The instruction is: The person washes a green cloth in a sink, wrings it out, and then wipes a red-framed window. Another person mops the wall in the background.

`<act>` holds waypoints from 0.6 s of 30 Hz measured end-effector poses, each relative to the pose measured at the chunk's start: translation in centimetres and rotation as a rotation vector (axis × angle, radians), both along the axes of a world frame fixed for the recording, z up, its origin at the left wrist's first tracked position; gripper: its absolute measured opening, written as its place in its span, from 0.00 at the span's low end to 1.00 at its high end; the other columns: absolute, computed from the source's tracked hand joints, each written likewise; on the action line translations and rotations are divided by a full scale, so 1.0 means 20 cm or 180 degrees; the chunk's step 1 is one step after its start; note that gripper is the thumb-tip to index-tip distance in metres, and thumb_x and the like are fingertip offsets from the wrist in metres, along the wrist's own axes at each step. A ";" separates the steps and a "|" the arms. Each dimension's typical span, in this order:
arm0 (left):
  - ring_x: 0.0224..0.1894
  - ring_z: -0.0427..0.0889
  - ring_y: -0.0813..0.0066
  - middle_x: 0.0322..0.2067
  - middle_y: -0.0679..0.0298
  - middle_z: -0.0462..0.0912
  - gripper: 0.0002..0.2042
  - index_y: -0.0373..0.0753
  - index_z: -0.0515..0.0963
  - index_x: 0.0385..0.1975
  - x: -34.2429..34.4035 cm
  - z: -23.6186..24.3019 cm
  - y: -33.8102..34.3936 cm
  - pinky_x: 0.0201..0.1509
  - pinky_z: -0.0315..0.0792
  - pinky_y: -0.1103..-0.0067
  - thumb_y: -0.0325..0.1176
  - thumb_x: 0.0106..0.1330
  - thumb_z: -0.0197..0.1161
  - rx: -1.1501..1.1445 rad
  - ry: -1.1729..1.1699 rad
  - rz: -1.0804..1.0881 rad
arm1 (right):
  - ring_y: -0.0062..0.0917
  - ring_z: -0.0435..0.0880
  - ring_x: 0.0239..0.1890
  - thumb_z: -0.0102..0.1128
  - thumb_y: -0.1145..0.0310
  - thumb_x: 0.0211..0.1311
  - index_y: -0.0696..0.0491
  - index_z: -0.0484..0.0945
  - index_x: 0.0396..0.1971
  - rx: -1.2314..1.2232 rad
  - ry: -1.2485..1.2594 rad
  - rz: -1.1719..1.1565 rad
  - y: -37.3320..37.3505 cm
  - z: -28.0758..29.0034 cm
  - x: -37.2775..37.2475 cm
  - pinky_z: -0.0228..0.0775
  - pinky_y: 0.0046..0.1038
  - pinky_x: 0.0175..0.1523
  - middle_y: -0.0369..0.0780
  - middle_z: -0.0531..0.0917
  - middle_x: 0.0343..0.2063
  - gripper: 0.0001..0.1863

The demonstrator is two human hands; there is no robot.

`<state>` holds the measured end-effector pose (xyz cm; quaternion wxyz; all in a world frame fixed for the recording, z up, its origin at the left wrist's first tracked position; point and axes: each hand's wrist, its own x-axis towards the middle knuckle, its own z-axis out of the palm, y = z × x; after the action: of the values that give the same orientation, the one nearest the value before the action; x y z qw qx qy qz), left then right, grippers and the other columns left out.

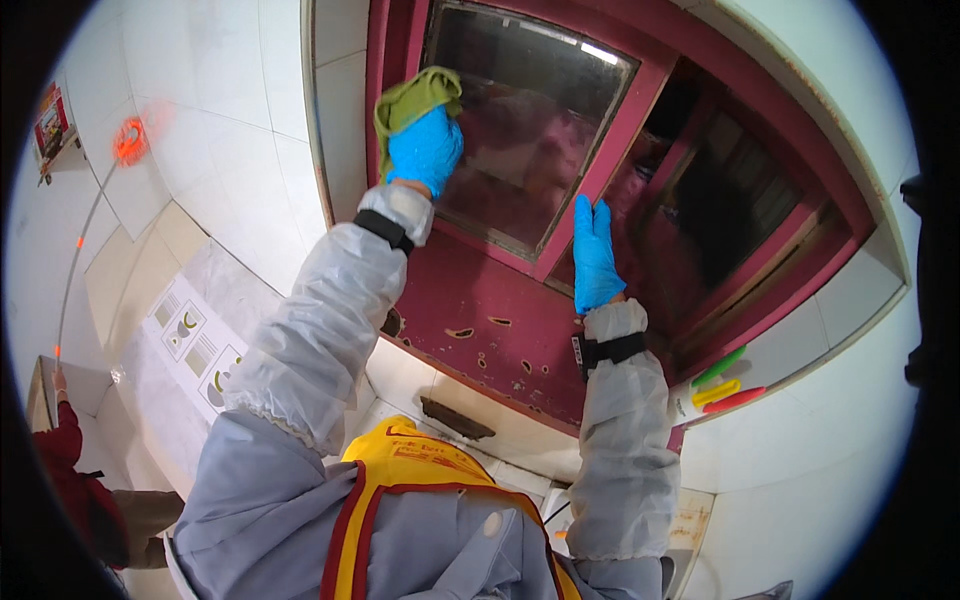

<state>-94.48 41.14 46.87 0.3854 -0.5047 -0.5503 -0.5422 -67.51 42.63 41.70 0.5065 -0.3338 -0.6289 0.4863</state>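
Both my hands wear blue gloves. My left hand [425, 152] is closed on a folded green cloth [420, 98], at the left side of a dark red window sash [408, 45]. Dusty-looking glass [520, 130] fills the sash, with a bright reflection near its top. At the sash's lower right corner is my right hand [597, 258], its fingers stretched upward and nothing seen in it. Whether those fingers touch the frame I cannot tell. Below runs a red sill [480, 310] with chipped paint.
An open gap and a second red-framed pane [735, 190] lie to the right. Knives with green, yellow and red handles [728, 385] stand at the lower right. At the far left, a person [75, 490] in red holds a long pole with an orange brush head [130, 142].
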 end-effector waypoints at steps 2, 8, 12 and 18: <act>0.43 0.80 0.42 0.42 0.46 0.81 0.19 0.35 0.75 0.51 0.12 -0.11 -0.03 0.50 0.74 0.60 0.27 0.58 0.59 -0.0515 -0.0714 -0.0172 | 0.33 0.59 0.70 0.46 0.48 0.74 0.56 0.55 0.70 0.0065 -0.0034 0.0034 -0.02 0.02 0.00 0.51 0.34 0.72 0.43 0.62 0.68 0.35; 0.45 0.81 0.44 0.47 0.45 0.80 0.24 0.41 0.70 0.61 0.44 -0.22 -0.01 0.49 0.75 0.60 0.40 0.66 0.59 -0.0777 0.0237 -0.0970 | 0.33 0.53 0.73 0.47 0.43 0.72 0.55 0.50 0.72 -0.0160 -0.0083 0.0078 -0.04 0.03 0.05 0.46 0.35 0.74 0.43 0.56 0.71 0.40; 0.47 0.80 0.46 0.46 0.47 0.81 0.21 0.39 0.76 0.54 0.52 -0.50 -0.04 0.53 0.74 0.60 0.40 0.62 0.61 -0.2623 0.0091 -0.1696 | 0.29 0.42 0.77 0.47 0.40 0.70 0.50 0.40 0.75 -0.0390 -0.0125 0.0004 0.05 -0.01 0.05 0.36 0.34 0.77 0.39 0.43 0.76 0.46; 0.49 0.80 0.48 0.48 0.50 0.81 0.16 0.38 0.79 0.49 0.13 -0.26 -0.03 0.54 0.74 0.63 0.33 0.60 0.62 -0.2081 0.0302 -0.0949 | 0.29 0.42 0.77 0.46 0.43 0.71 0.51 0.41 0.75 -0.0186 -0.0020 0.0053 0.12 -0.09 0.07 0.36 0.33 0.78 0.39 0.44 0.75 0.43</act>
<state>-91.88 40.45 41.61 0.1455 -0.7006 -0.5964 -0.3637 -66.20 45.11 39.88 0.4905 -0.3447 -0.6187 0.5077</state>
